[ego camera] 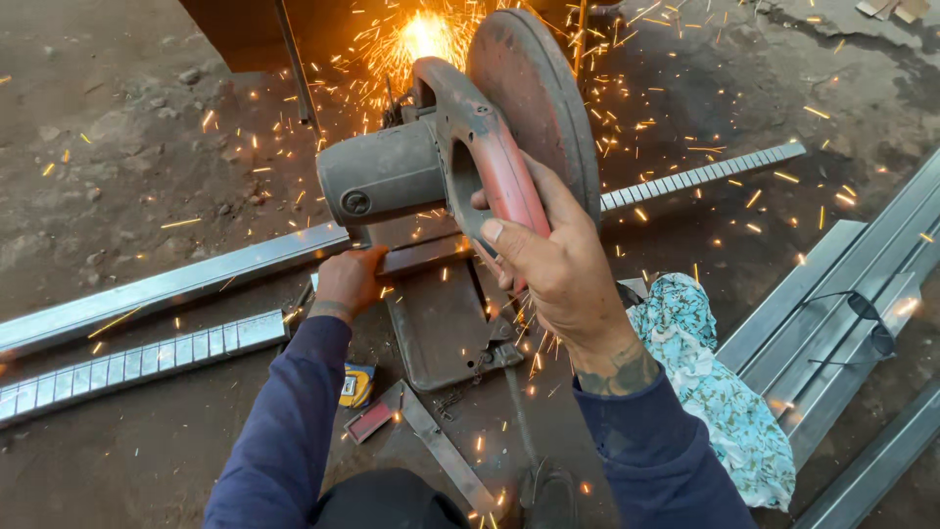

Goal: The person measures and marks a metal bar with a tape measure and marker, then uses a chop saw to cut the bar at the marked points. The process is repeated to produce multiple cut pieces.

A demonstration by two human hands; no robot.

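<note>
On the dirt floor (117,127), a long square steel tube (157,289) ran from the left edge toward the middle, and a second, notched length of metal (127,360) lay just in front of it, nearer the person. The left hand (348,282) was closed on the tube where it met the base of the chop saw (460,167), pressing it against the saw's plate (441,328). Near the left sleeve lay a yellow tape measure (356,384) and a steel square (431,436), both on the floor in front of the plate.

The saw stood at the middle of the floor, its grey motor to the left and its red blade guard (534,93) tilted up behind. The right hand (558,264) was clamped round the saw's red handle (504,171). Sparks (421,39) sprayed away toward the far edge, scattering over the ground.

A slotted metal strip (705,176) carried on to the right past the guard. A patterned cloth (715,387) lay beside the right forearm, and just right of it a stack of steel channels (842,313) reached the right edge, with dark glasses (867,323) resting on them.
</note>
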